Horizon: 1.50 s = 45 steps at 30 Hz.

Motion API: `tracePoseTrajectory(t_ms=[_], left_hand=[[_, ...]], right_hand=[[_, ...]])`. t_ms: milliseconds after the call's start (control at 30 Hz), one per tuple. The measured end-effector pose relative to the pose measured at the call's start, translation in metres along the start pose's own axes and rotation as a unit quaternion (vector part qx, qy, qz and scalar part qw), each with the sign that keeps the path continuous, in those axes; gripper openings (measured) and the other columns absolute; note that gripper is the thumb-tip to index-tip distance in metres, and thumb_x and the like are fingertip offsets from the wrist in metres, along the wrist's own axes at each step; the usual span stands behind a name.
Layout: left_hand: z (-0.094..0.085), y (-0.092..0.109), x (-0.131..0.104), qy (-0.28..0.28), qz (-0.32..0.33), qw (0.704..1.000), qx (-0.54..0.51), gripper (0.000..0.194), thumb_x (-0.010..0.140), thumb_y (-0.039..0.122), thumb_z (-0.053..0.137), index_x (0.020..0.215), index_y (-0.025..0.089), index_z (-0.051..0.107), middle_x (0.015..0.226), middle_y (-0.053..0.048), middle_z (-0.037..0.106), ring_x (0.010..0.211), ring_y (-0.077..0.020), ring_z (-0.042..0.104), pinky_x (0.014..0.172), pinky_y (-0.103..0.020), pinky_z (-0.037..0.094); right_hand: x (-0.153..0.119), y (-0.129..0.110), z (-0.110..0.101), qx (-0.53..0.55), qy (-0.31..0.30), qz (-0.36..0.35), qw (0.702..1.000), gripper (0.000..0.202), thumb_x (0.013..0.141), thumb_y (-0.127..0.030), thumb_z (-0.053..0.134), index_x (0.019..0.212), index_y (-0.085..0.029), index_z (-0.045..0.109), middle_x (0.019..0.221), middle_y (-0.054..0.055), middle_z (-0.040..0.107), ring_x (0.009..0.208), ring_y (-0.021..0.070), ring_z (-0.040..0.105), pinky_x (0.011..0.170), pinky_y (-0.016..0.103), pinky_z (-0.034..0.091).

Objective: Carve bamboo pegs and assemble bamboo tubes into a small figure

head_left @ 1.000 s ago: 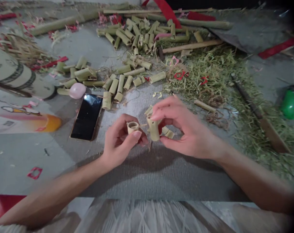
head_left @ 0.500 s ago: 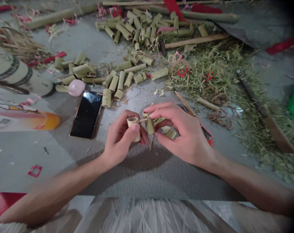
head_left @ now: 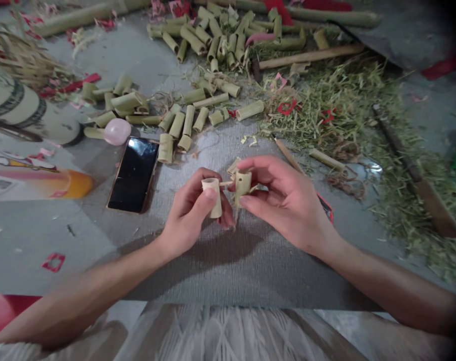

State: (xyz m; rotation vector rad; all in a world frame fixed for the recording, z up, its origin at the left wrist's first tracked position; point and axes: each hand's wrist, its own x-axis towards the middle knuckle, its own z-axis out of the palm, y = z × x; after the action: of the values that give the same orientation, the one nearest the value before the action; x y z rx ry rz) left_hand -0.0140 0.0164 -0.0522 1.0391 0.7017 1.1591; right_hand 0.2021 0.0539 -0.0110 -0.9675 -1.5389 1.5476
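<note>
My left hand (head_left: 192, 213) is closed round a short, pale bamboo tube (head_left: 212, 199) held nearly upright, its thumb across the front. A thin stick (head_left: 225, 184) juts from that tube's right side toward a second piece. Between the fingertips and thumb of my right hand (head_left: 288, 200) is another bamboo tube (head_left: 243, 183) with a small round hole near its top. The two tubes are a little apart. Some pale bamboo bits show behind the right fingers, partly hidden. A red-edged tool (head_left: 325, 206) lies mostly covered by the right hand.
A phone (head_left: 133, 174) lies left of my hands, by a pink balloon (head_left: 117, 132). Cut bamboo tubes (head_left: 177, 125) are scattered beyond, with a larger heap (head_left: 212, 37) behind. Green shavings (head_left: 310, 100), a wooden-handled hammer (head_left: 310, 57) and a long blade (head_left: 404, 155) occupy the right.
The right tube has turned so its hole faces me, and it has moved slightly right, away from the left tube. The stick stays on the left tube's side. My view has shifted slightly.
</note>
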Motion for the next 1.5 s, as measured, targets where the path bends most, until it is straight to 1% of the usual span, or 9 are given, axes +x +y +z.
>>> tracePoseTrajectory(t_ms=[133,300,500,600,900,1100,1267,1400,1500], left_hand=[[0.000,0.001,-0.001,0.015,0.010,0.999,0.030,0.022,0.121,0.045,0.054,0.120,0.023,0.060,0.078,0.001,0.076,0.061,-0.0121,0.066,0.060,-0.022,0.055],[0.001,0.003,-0.001,0.025,0.008,0.998,0.056,0.022,0.120,0.044,0.056,0.117,0.023,0.060,0.072,0.002,0.068,0.056,-0.0101,0.056,0.054,-0.021,0.046],[0.003,0.003,0.001,0.037,0.021,0.996,0.084,0.022,0.120,0.044,0.055,0.114,0.023,0.059,0.067,0.006,0.047,0.052,-0.0084,0.038,0.046,-0.021,0.030],[0.005,0.003,0.002,0.032,0.017,0.996,0.086,0.023,0.120,0.045,0.054,0.114,0.023,0.057,0.069,0.007,0.041,0.054,-0.0085,0.033,0.046,-0.021,0.027],[0.009,0.000,-0.001,0.039,-0.008,0.995,0.094,0.023,0.121,0.047,0.051,0.115,0.025,0.053,0.074,0.005,0.044,0.059,-0.0098,0.036,0.051,-0.023,0.030],[0.013,0.000,-0.001,0.037,-0.016,0.993,0.113,0.025,0.122,0.048,0.047,0.115,0.024,0.051,0.074,0.006,0.046,0.060,-0.0103,0.039,0.053,-0.024,0.032],[0.010,0.000,-0.005,0.042,-0.011,0.982,0.181,0.026,0.122,0.049,0.047,0.118,0.024,0.051,0.076,0.005,0.050,0.062,-0.0115,0.043,0.055,-0.026,0.035],[0.005,0.000,-0.010,0.051,-0.013,0.960,0.275,0.026,0.121,0.051,0.048,0.123,0.025,0.052,0.076,0.004,0.055,0.062,-0.0129,0.049,0.058,-0.029,0.036],[0.004,0.000,-0.010,0.048,-0.010,0.956,0.289,0.026,0.121,0.051,0.048,0.123,0.025,0.052,0.077,0.003,0.057,0.062,-0.0133,0.049,0.058,-0.029,0.036]], right_hand=[[0.000,0.001,0.002,-0.030,0.009,0.008,0.999,0.036,0.098,-0.018,0.083,0.130,-0.028,0.073,0.112,0.000,0.079,0.100,0.0153,0.077,0.086,0.029,0.066],[-0.002,0.001,0.002,-0.047,0.010,0.004,0.999,0.036,0.098,-0.022,0.084,0.132,-0.029,0.075,0.113,0.000,0.080,0.101,0.0160,0.078,0.085,0.028,0.067],[-0.004,0.002,0.003,-0.093,0.012,0.008,0.996,0.036,0.098,-0.027,0.085,0.133,-0.031,0.076,0.117,0.000,0.080,0.106,0.0176,0.077,0.084,0.029,0.067],[-0.006,0.003,0.003,-0.096,0.016,0.011,0.995,0.036,0.099,-0.029,0.086,0.133,-0.032,0.077,0.117,-0.001,0.080,0.106,0.0168,0.077,0.084,0.027,0.067],[-0.007,0.009,0.008,-0.080,0.025,0.016,0.996,0.033,0.101,-0.033,0.085,0.132,-0.030,0.076,0.114,-0.001,0.079,0.102,0.0157,0.076,0.081,0.027,0.065],[-0.010,0.009,0.010,-0.158,0.035,-0.014,0.987,0.030,0.104,-0.033,0.081,0.134,-0.028,0.075,0.115,0.000,0.079,0.099,0.0165,0.075,0.085,0.031,0.063],[-0.012,0.008,0.010,-0.172,0.033,-0.023,0.984,0.025,0.107,-0.032,0.076,0.131,-0.026,0.075,0.109,0.000,0.078,0.095,0.0161,0.074,0.082,0.030,0.061],[-0.011,0.009,0.009,-0.115,0.026,0.005,0.993,0.025,0.107,-0.036,0.078,0.130,-0.026,0.076,0.106,0.000,0.075,0.090,0.0142,0.072,0.076,0.027,0.060],[-0.012,0.008,0.010,-0.089,0.022,0.021,0.996,0.026,0.108,-0.040,0.077,0.129,-0.025,0.076,0.102,0.000,0.075,0.084,0.0136,0.070,0.070,0.026,0.059]])
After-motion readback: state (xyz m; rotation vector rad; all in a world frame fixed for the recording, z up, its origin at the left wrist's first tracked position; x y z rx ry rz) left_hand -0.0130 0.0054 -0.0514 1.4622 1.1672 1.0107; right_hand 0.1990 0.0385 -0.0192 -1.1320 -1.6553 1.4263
